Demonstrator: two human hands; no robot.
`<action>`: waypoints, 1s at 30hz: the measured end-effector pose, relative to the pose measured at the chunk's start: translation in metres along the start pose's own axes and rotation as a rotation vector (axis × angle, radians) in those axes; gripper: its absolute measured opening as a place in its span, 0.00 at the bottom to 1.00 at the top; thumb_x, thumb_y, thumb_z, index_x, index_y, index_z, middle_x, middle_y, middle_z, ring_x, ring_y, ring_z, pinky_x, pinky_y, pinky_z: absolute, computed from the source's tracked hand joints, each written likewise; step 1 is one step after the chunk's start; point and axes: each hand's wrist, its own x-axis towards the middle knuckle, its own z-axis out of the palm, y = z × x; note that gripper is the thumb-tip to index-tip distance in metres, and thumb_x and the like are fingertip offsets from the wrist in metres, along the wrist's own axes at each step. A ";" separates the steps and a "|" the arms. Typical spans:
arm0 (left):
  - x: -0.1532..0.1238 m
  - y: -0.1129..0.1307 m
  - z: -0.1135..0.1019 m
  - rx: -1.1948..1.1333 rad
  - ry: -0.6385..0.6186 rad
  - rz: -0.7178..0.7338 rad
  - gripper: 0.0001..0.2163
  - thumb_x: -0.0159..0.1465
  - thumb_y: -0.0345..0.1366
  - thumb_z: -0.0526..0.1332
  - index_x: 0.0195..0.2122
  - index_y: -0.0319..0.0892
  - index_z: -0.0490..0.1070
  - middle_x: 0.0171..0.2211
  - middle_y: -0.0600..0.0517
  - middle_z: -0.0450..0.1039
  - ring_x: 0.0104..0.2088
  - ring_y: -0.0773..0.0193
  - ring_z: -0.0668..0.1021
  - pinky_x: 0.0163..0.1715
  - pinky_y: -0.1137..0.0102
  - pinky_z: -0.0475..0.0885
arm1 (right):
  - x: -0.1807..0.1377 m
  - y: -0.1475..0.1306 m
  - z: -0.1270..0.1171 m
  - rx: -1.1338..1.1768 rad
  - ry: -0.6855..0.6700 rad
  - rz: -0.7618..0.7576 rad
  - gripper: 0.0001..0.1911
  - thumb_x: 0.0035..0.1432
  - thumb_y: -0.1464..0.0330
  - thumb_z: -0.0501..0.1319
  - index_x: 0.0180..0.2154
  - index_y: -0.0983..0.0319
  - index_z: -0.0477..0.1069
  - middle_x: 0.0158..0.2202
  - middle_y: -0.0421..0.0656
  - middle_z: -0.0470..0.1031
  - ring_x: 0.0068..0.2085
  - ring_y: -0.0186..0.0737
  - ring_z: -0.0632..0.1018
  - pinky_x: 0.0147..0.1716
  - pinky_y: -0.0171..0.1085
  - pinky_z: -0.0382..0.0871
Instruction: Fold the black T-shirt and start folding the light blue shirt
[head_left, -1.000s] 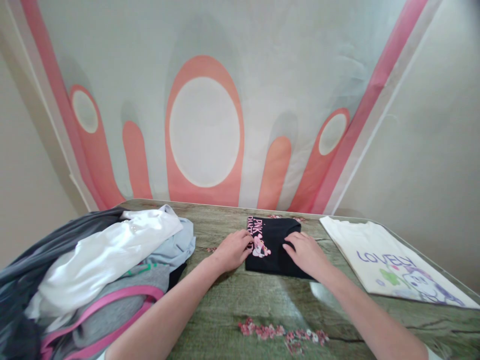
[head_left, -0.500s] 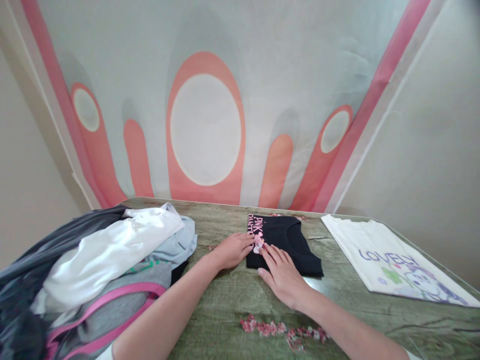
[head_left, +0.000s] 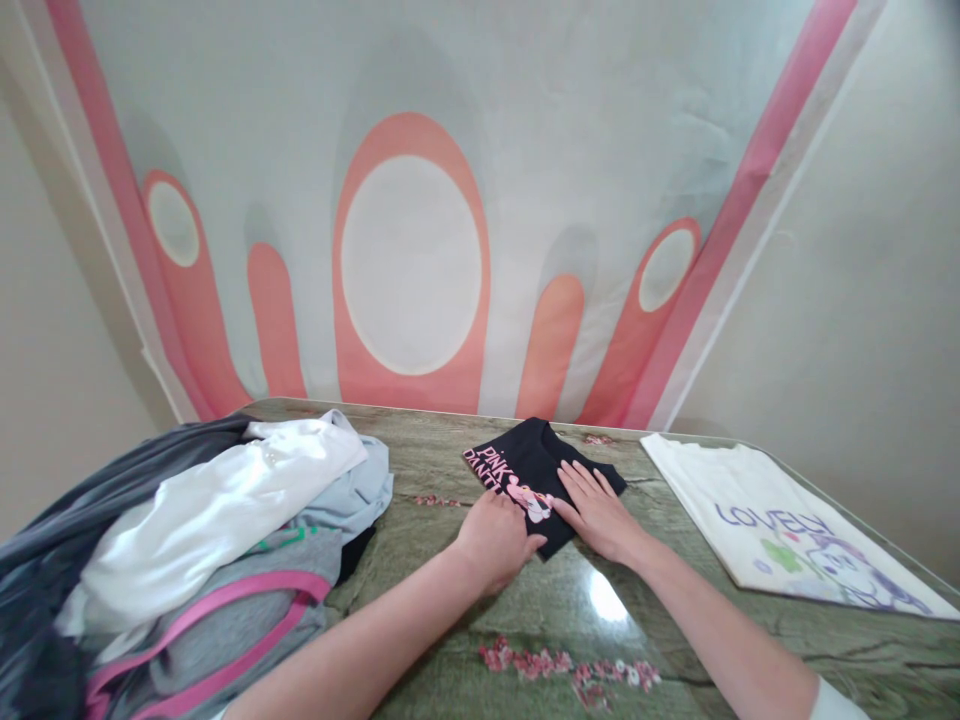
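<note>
A folded black T-shirt (head_left: 529, 462) with pink lettering and a pink cartoon print lies on the green table (head_left: 450, 640), turned at an angle. My left hand (head_left: 495, 540) rests flat at its near left corner, fingers stretched out and touching the cloth. My right hand (head_left: 596, 510) lies flat on the shirt's right half, fingers spread. Neither hand grips anything.
A pile of loose clothes (head_left: 195, 540), white, grey, pale blue and pink-trimmed, covers the table's left side. A white T-shirt (head_left: 772, 525) with a purple print lies flat at the right. A wall with pink and white shapes (head_left: 409, 260) stands behind the table.
The black T-shirt has been turned clockwise so it now lies diagonally. My left hand moved nearer along its left corner, and my right hand moved back up onto its right half.
</note>
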 end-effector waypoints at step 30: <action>-0.002 0.007 0.010 0.188 -0.073 -0.239 0.26 0.61 0.48 0.51 0.48 0.29 0.68 0.47 0.34 0.68 0.48 0.48 0.69 0.50 0.58 0.54 | -0.017 -0.044 -0.033 0.059 0.026 -0.061 0.20 0.50 0.79 0.48 0.40 0.60 0.72 0.51 0.43 0.68 0.48 0.42 0.69 0.45 0.40 0.58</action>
